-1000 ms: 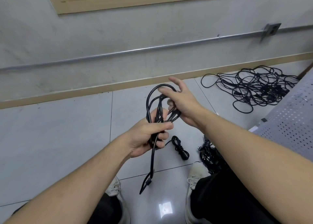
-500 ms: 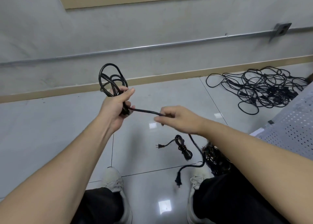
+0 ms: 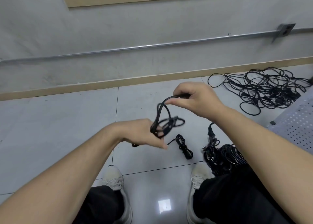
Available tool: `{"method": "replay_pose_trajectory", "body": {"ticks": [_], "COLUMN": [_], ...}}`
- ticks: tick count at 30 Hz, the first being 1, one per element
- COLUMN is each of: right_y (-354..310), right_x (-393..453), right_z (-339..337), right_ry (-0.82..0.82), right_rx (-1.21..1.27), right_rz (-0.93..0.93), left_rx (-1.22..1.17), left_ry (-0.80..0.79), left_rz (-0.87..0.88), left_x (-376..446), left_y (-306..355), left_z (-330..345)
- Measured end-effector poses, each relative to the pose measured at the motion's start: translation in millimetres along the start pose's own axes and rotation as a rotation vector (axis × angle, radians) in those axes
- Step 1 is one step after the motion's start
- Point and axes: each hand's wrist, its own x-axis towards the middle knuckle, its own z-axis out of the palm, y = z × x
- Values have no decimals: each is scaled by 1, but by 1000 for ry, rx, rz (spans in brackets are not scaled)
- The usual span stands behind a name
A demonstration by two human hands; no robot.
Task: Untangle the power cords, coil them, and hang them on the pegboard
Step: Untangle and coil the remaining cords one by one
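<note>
We see the tangled pile (image 3: 264, 89) unmoved on the floor. Our left hand (image 3: 145, 133) has dropped toward centre, gripping the coiled cord (image 3: 166, 123); our right hand (image 3: 194, 99) has risen, pinching its loose strand.

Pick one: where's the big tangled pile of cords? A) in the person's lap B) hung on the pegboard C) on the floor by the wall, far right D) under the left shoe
C: the tangled pile lies spread on the floor tiles near the baseboard at the far right, apart from both hands.
</note>
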Motion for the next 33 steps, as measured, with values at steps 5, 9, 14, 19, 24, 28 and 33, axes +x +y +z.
{"method": "replay_pose_trajectory", "body": {"ticks": [5,9,14,19,24,28,33], "right_y": [6,15,18,13,11,12,10], "right_x": [10,2,6,3,-1,-13,-24], "right_z": [8,20,13,24,38,41,32], "right_ry": [-204,-427,-496,-451,-363,-298,-443], "right_rx": [383,531,1016,1115,720,280,-172], "right_rz": [122,419,730,839,628,342,-25], "left_rx": [-37,-194,-454,-730,-983,-1191,-1145], "left_ry": [-93,-4,346,259,275,253,242], "left_rz": [223,208,106,231,285,146,-68], "left_x": [-4,-10,-9,-11,-5,-3,-3], "left_y": [16,9,-4,-9,-3,-18,-29], "left_z": [18,12,6,-2,3,-9,-13]}}
